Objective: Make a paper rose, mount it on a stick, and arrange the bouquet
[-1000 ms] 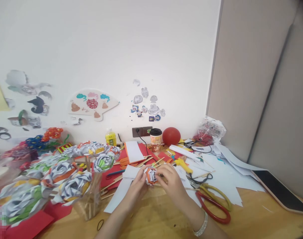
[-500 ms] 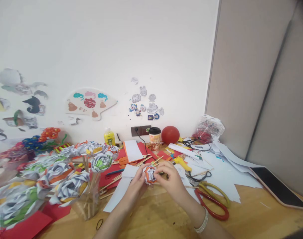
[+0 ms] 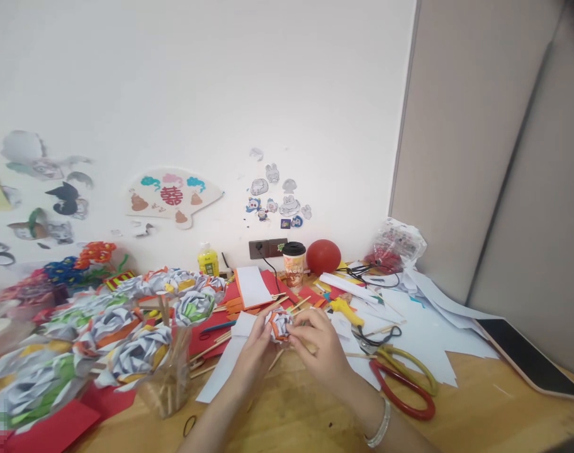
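Over the middle of the table, a small paper flower [image 3: 280, 324] of white and orange strips is held between both hands. My left hand [image 3: 258, 340] is closed around its left side, with the thumb toward me. From the right, my right hand [image 3: 318, 340] pinches the flower's edge with thumb and index finger. A thin wooden stick shows just below the flower; whether it is joined to it I cannot tell. White paper [image 3: 221, 371] lies under and beside my left hand. Red-and-yellow-handled scissors [image 3: 405, 387] rest to the right of my right forearm.
Finished paper flowers [image 3: 138, 352] crowd the left side, near a clear cup of sticks [image 3: 171, 377]. A yellow glue gun [image 3: 346, 310], lidded paper cup [image 3: 294, 267], red balloon [image 3: 323, 257] and yellow bottle [image 3: 208, 260] stand further back. A tablet [image 3: 527, 355] lies at the right edge.
The flower has turned and shifted slightly left in my hands. My right fingers have moved with it along its edge, and the stick below now shows.
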Available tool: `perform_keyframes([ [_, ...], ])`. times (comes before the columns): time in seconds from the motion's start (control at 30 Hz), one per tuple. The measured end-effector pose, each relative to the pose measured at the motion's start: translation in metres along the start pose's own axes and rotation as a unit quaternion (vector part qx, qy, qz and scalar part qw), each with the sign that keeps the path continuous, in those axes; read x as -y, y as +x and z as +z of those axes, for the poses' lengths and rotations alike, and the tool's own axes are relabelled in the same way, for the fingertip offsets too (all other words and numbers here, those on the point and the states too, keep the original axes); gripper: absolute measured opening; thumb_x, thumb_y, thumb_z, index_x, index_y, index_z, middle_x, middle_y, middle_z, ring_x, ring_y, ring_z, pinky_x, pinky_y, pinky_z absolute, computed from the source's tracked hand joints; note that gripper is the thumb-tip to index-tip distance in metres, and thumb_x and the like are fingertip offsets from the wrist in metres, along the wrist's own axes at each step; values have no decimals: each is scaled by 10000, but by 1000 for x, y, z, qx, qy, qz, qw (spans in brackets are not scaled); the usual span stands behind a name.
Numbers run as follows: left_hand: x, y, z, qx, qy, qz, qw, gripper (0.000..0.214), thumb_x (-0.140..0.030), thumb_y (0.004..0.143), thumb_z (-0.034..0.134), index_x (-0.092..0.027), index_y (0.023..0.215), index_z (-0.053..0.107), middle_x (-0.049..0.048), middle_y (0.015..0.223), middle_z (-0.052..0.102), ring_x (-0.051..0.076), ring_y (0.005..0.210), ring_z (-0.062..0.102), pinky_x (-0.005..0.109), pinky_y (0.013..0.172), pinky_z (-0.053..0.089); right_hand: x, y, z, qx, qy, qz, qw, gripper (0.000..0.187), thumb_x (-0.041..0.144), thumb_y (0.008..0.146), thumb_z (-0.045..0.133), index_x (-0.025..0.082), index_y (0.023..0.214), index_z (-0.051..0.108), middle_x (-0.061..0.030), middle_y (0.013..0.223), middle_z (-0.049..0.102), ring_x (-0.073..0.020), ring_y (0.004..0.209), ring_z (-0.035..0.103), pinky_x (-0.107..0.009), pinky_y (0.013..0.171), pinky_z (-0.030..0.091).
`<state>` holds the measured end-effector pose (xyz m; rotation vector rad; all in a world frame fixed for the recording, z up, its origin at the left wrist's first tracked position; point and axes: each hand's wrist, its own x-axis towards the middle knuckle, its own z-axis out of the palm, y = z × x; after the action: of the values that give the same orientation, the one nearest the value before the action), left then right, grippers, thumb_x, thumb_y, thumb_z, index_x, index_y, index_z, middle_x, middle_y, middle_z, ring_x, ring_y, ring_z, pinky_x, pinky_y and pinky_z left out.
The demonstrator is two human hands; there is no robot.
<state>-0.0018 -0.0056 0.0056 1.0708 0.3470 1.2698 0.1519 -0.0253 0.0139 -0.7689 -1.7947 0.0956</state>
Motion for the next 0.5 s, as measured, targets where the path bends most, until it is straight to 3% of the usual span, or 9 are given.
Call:
perform_keyframes([
  [0.23,-1,-2,0,11,72,-33,997,383,-421,770,628,-244,1102,558,17,870,582,134,681,487,259,618,368,-1,8,-7,25,61,96,993,76,164,803,607,209,752,641,-15,779,582,-176,794,552,-302,721,442],
  [0.5,-4,-5,-4,10,186,-44,982,421,-476,773,592,-245,1121,545,22,921,560,166,745,484,299,670,393,-8,11,-14,103,14,68,992,134,81,743,659,209,716,630,12,777,569,-158,787,545,-280,714,425],
])
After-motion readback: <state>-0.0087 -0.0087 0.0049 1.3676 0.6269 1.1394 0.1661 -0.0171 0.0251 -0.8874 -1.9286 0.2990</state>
